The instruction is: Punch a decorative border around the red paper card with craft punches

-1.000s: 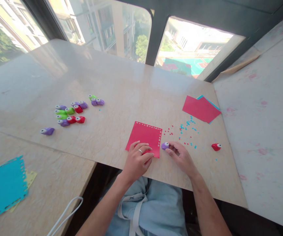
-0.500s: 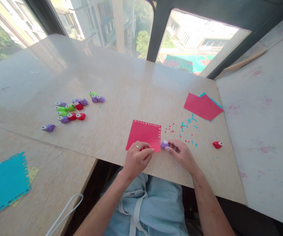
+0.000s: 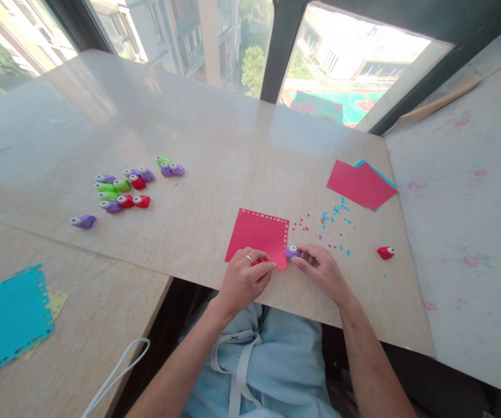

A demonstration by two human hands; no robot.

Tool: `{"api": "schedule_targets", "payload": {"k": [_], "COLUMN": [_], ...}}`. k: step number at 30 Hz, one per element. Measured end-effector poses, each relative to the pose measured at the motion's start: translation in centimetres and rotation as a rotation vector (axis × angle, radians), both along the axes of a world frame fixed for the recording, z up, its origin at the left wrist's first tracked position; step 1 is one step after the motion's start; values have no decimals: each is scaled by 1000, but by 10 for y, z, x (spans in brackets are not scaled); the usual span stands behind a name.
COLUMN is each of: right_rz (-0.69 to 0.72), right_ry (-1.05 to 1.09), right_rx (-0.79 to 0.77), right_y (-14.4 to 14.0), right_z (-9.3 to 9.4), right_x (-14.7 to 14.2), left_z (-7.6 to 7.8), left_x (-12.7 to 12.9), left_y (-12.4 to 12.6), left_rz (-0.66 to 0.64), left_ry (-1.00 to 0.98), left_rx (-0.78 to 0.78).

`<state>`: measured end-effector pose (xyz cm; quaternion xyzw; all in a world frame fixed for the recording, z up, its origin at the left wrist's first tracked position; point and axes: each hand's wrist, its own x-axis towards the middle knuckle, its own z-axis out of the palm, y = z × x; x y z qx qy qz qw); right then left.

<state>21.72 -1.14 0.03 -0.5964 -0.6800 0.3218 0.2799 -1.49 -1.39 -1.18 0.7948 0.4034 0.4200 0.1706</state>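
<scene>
A red paper square [image 3: 259, 233] with small holes punched along its top and right edges lies on the marble table [image 3: 215, 145] near the front edge. My left hand [image 3: 245, 277], with a ring on it, pinches the sheet's near edge. My right hand [image 3: 320, 268] holds a small purple punch [image 3: 291, 252] against the sheet's lower right corner. Red and blue paper bits [image 3: 332, 223] are scattered just right of the sheet.
Several purple, green and red punches [image 3: 123, 188] sit in a cluster at the left, with one purple punch [image 3: 83, 221] apart. A red punch [image 3: 385, 252] lies at the right. Red and blue sheets [image 3: 361, 184] are stacked far right. A punched blue sheet [image 3: 6, 322] rests on the lower table.
My left hand has slid back from the sheet's surface to pinch its near edge. My right hand has brought the purple punch up to the sheet's lower right corner.
</scene>
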Motion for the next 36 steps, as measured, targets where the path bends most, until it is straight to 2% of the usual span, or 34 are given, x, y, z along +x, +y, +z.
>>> {"api": "schedule_targets", "payload": {"k": [24,36], "right_rz": [35,78], "right_ry": [-6,-98], "right_rx": [69,119], "right_y": [-1,-5], "right_z": [-2,-2], "right_x": [0,-2], "left_z": [-1,1], "left_x": [-2,-1], "left_y": [-2,0], "left_rz": [-87,-77], "left_ry": [163,146], "left_rx": [1,-34]}}
